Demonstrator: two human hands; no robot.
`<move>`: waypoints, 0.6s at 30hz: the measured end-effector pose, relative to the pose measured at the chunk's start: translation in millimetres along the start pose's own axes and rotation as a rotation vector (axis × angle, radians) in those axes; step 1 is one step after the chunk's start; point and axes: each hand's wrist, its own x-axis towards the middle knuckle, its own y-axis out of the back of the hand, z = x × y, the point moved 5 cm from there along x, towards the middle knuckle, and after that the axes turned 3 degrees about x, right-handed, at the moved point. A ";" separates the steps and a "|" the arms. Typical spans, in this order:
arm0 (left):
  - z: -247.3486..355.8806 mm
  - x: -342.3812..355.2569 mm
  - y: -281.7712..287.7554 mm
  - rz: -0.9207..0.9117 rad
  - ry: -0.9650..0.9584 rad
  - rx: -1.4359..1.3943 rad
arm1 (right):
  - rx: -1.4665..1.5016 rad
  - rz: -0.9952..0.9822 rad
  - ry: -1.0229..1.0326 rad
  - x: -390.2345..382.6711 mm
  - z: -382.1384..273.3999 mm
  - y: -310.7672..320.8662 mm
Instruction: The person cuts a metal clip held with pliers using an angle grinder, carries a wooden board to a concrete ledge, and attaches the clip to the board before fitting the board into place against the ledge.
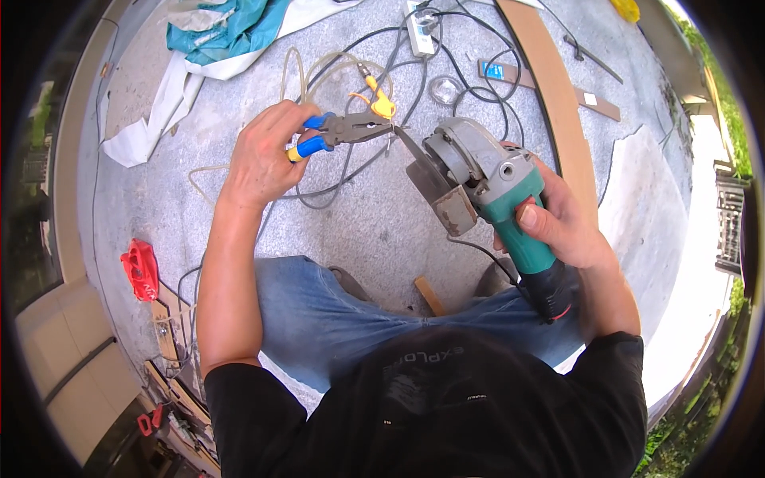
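Note:
My left hand [267, 151] is closed round the blue and yellow handles of a pair of pliers [344, 130]. At the tips of the jaws a small thin metal piece [392, 129] shows, too small to name. My right hand [562, 211] grips the green body of an angle grinder [510, 191] with a grey metal head. Its disc [422, 163] faces the pliers, and the disc's upper edge is close to the jaw tips; whether they touch I cannot tell. A rusty guard piece [456, 210] sits beside the disc.
Black cables [446, 48] and a clear hose [299, 68] with a yellow air blow gun [381, 99] lie beyond my hands. A power strip [420, 32] is at the back. A long brown board [558, 95] runs along the right, and a red bag [140, 269] lies left.

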 end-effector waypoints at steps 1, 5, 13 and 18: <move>-0.7 -0.3 -1.0 -0.010 -0.007 0.001 | -0.015 -0.004 -0.004 0.2 0.1 0.4; -1.2 -0.1 -3.5 -0.033 -0.027 0.022 | -0.040 -0.012 -0.005 0.6 -1.0 1.8; -9.6 1.7 -2.6 -0.019 -0.008 0.043 | -0.077 -0.111 -0.117 1.0 3.7 -9.1; -7.4 3.2 6.4 0.051 -0.030 0.044 | -0.162 -0.090 -0.059 -7.3 -1.3 -7.3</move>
